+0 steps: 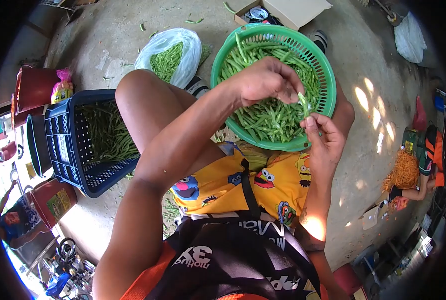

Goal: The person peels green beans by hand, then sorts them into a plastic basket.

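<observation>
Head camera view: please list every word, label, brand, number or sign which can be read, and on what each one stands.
"X": large white letter on the black shirt; the characters around it are unclear.
"Ma": as it appears, elsewhere on that shirt; the rest is lost in folds.
Too small or blurred to read: the labels on the blue crate, red container and pink-and-yellow packet.
Green basket: no readable text.

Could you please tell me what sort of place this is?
Probably an informal vegetable-handling area, perhaps at a home: a green basket heaped with green pods, a navy crate of more pods, and a concrete floor.
</observation>
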### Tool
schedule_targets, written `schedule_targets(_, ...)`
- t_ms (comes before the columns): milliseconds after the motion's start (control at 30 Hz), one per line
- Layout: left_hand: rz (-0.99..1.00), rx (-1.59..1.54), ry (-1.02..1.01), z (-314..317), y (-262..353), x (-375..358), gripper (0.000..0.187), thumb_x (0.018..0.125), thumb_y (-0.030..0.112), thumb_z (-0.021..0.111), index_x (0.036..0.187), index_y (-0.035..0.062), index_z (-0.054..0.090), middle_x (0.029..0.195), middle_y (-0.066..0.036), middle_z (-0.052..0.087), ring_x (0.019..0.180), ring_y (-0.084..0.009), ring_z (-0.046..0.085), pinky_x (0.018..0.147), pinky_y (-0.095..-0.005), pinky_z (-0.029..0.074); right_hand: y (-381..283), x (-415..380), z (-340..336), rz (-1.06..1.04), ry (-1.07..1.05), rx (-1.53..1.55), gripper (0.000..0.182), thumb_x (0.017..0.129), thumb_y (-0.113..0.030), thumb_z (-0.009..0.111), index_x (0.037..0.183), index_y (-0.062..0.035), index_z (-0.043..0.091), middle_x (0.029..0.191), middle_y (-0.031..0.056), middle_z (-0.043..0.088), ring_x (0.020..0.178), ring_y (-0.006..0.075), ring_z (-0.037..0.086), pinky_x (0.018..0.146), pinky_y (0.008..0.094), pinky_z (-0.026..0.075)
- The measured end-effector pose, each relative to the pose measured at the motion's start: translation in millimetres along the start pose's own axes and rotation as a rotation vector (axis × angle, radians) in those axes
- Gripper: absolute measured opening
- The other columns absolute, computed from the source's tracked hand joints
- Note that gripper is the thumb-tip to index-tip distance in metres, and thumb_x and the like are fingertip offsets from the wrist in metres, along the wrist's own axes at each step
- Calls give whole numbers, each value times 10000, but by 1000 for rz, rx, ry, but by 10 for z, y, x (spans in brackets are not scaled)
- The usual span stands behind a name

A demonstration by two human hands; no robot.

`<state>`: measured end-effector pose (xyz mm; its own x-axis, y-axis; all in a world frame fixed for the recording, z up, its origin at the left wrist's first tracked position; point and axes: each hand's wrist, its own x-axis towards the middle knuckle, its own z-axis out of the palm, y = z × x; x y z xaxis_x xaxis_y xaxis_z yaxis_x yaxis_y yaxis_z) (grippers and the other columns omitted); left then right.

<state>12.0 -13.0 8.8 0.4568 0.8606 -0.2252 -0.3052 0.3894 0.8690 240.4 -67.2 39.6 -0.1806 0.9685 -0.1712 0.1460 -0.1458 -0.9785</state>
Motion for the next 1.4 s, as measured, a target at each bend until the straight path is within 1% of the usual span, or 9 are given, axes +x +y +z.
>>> schedule_targets(133,35,101,93,-42,96,-24,231,839,-15,701,1067,-41,728,910,-55,720,863,-133,684,821,-272,553,-17,63,39,-4,22,16,208,964,-32,706,1136,82,674,1009,89,711,896,115,644,811,232,520)
schedule_targets(333,416,1256,454,-93,57,-138,176,863,35,646,1020,4,720,924,-197,710,884,-383,691,819,-460,545,-140,-85,-299,-207,158,-241,431,935,-42,736,1337,29,597,1316,87,625,1139,153,578,824,247,498)
schedule_targets(400,472,1264,508,-95,91,-171,154,861,24,631,991,0,711,903,-205,703,879,-399,681,808,-473,541,91,-251,-602,-281,444,-415,476,956,-136,732,1391,-21,577,1378,106,594,1152,173,572,896,309,484)
schedule_targets(533,445,1204,613,-75,244,-203,128,861,11,614,957,0,699,869,-215,695,867,-412,678,790,-480,540,915,-931,-1324,109,474,-396,527,1047,-361,589,1482,-75,504,1491,98,523,1341,251,512,1099,373,410)
schedule_targets(600,415,1211,616,-77,268,-208,134,863,10,612,962,3,702,882,-218,697,866,-415,679,788,-479,541,1297,-1431,-1485,599,409,120,583,1082,-469,443,1523,-88,448,1544,108,473,1403,286,471,1161,404,377)
schedule_targets(767,421,1299,576,-112,213,-181,161,853,11,602,966,14,716,889,-215,710,858,-414,691,774,-479,550,1583,-1795,-1223,589,271,735,638,1077,-525,336,1547,-99,396,1549,139,462,1390,323,488,1154,470,413)
schedule_targets(967,263,1373,498,90,277,-253,204,771,26,597,926,21,729,815,-215,713,810,-398,709,757,-470,569,1386,-1682,-1186,496,124,903,589,1069,-473,350,1502,-87,453,1488,137,531,1313,332,562,1116,477,455)
schedule_targets(1133,227,1449,480,123,298,-341,185,749,22,600,901,26,705,848,-193,694,849,-389,694,738,-484,557,1520,-1641,-1296,484,206,839,583,1067,-469,360,1488,-80,467,1480,139,537,1314,330,561,1110,474,459)
schedule_targets(1400,597,1433,600,233,492,-314,169,744,-22,611,902,7,665,894,-157,610,894,-359,643,795,-462,535,1433,-1263,-1443,396,544,533,510,1061,-398,452,1403,-29,534,1378,135,597,1231,306,603,1057,460,485)
